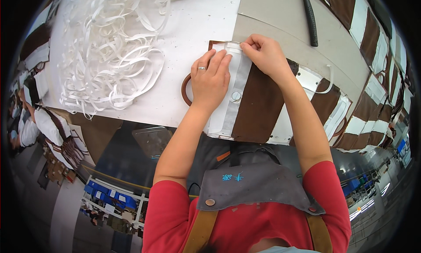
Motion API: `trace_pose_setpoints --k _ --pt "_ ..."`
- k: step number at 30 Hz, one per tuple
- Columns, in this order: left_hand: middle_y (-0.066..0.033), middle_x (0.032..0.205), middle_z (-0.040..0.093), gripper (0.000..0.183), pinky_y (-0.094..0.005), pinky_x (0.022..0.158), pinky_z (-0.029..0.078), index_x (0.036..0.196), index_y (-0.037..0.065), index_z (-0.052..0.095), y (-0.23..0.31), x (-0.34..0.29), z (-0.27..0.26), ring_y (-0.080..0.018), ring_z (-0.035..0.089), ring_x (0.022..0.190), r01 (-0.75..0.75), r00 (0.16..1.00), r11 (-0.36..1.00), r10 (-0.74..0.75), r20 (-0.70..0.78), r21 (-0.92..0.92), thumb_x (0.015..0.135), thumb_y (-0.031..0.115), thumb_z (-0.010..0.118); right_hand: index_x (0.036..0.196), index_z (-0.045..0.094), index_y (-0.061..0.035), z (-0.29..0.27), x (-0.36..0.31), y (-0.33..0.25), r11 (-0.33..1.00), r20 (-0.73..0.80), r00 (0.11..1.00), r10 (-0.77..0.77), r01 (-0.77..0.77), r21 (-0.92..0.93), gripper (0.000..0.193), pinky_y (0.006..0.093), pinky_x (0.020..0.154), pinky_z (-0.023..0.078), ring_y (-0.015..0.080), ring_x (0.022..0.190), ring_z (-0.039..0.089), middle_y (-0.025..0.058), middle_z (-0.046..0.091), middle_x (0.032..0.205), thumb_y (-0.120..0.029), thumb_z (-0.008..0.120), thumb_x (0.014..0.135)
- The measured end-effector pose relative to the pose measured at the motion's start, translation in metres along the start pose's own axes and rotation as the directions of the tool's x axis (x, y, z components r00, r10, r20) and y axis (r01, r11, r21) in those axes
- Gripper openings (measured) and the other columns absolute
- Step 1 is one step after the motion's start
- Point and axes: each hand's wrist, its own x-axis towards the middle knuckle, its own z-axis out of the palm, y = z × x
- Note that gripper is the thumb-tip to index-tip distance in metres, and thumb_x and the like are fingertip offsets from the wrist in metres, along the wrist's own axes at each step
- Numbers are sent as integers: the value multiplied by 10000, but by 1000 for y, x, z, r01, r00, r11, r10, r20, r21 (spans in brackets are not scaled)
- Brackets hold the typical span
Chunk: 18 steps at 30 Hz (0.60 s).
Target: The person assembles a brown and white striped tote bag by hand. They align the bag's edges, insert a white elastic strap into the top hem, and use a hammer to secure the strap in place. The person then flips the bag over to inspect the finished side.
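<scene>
A brown and white bag panel (258, 106) lies on the table in front of me, with a brown loop handle (186, 90) sticking out at its left. My left hand (209, 80) rests flat on its white part, fingers stretched out and a ring on one of them. At the panel's far edge, the thumb and forefinger of my right hand (264, 53) are pinched together on the end of a thin white strip (233, 45). The fingers partly cover that end. A round metal snap (236, 96) sits on the grey band between my forearms.
A large tangle of white strips (109, 51) covers the table's left side. Beyond my right hand lies a black-handled tool (310, 23). More brown and white panels (364, 112) are piled along the right, one with a loose curled white strip (330, 80).
</scene>
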Motion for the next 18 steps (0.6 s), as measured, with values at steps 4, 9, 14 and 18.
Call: trace_pose_setpoints --k 4,9,14,18 --pt "29 1188 572 334 -361 938 331 1083 133 609 0 0 0 -187 496 1126 -34 999 999 34 18 27 765 35 596 800 629 11 0 0 -2 1000 -5 1000 3 -3 -12 231 313 599 464 208 598 565 110 613 669 -215 586 803" --pt "60 1232 562 349 -361 947 308 1070 150 619 -1 0 3 -163 481 1135 -72 997 996 71 20 56 754 5 577 797 630 7 -1 1 -2 1000 16 1000 10 -10 0 228 311 589 459 203 591 559 103 610 663 -215 579 799" --pt "67 1257 555 359 -354 943 303 1064 153 622 0 0 3 -159 482 1124 -82 996 994 81 25 77 746 -4 571 795 611 17 0 1 -2 1000 17 1000 15 -15 -5 240 283 573 423 137 599 492 57 563 645 -221 597 824" --pt "68 1266 552 362 -352 937 303 1061 154 622 1 0 3 -160 484 1114 -71 997 995 69 29 71 742 -8 570 799 602 22 -1 2 -3 1000 35 999 20 -20 -3 245 269 568 407 107 604 462 36 545 638 -220 608 836"
